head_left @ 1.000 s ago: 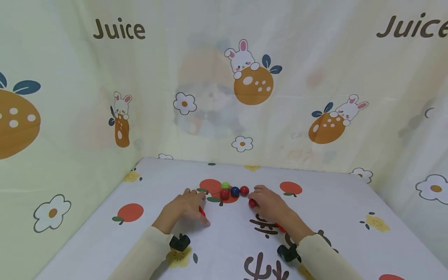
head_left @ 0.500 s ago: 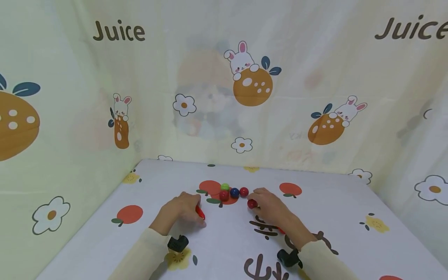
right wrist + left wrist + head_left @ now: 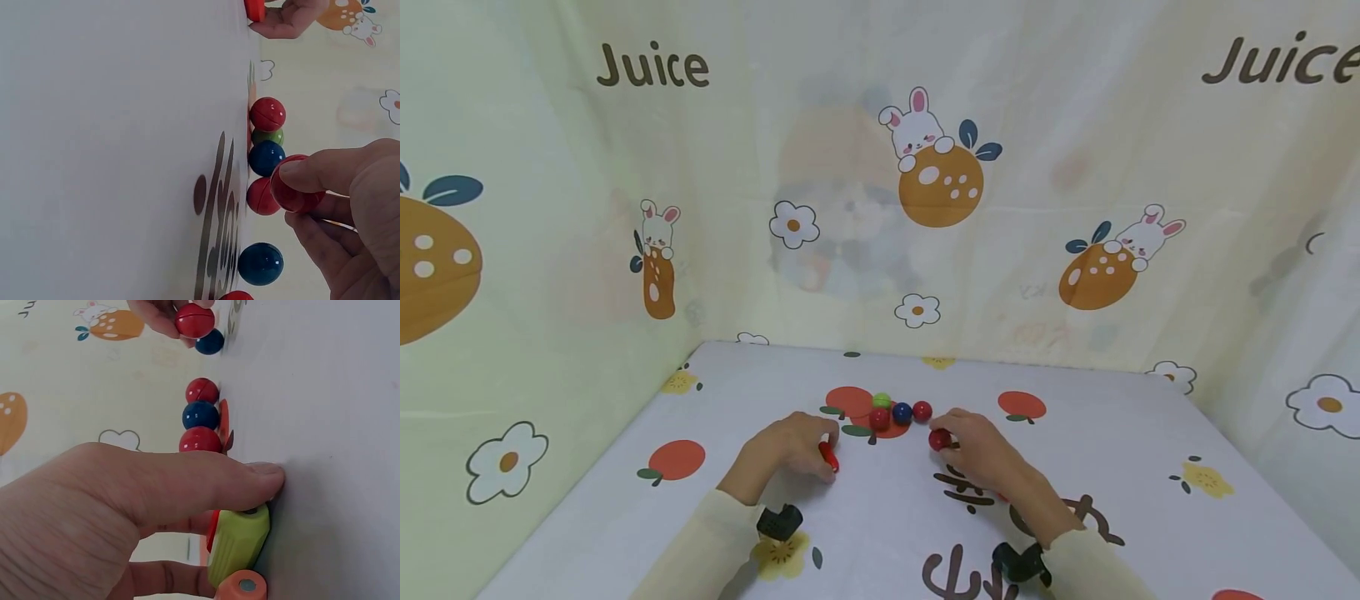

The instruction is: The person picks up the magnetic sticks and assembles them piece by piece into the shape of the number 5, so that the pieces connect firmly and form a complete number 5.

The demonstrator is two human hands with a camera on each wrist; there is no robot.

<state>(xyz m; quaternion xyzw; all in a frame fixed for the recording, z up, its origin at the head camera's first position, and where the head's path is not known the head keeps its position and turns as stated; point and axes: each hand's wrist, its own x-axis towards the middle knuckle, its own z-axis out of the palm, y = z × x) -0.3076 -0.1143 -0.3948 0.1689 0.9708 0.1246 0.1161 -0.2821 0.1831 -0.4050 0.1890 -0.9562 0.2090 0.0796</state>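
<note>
My right hand (image 3: pixel 981 448) pinches a glossy red ball (image 3: pixel 299 190) with a seam between thumb and fingers. Close beside that hand in the right wrist view, a blue ball (image 3: pixel 260 264) sits on the table. My left hand (image 3: pixel 786 450) curls round a small elongated red piece (image 3: pixel 828 456), thumb on the near side. Seen from the left wrist, a ridged yellow-green piece (image 3: pixel 240 544) and an orange piece with a grey dot (image 3: pixel 242 586) lie by the thumb and fingers; their kind is unclear. The palm hides part of these pieces.
Between the hands, farther back, sit a red ball (image 3: pixel 879 418), a green ball (image 3: pixel 882 401), a blue ball (image 3: pixel 902 412) and another red ball (image 3: pixel 921 410). A printed white cloth (image 3: pixel 880 525) covers the table; patterned curtains (image 3: pixel 850 167) stand behind and at the sides.
My left hand's fingers have drawn in round the red piece, and the hand has shifted slightly left. The right hand keeps the red ball and has barely moved.
</note>
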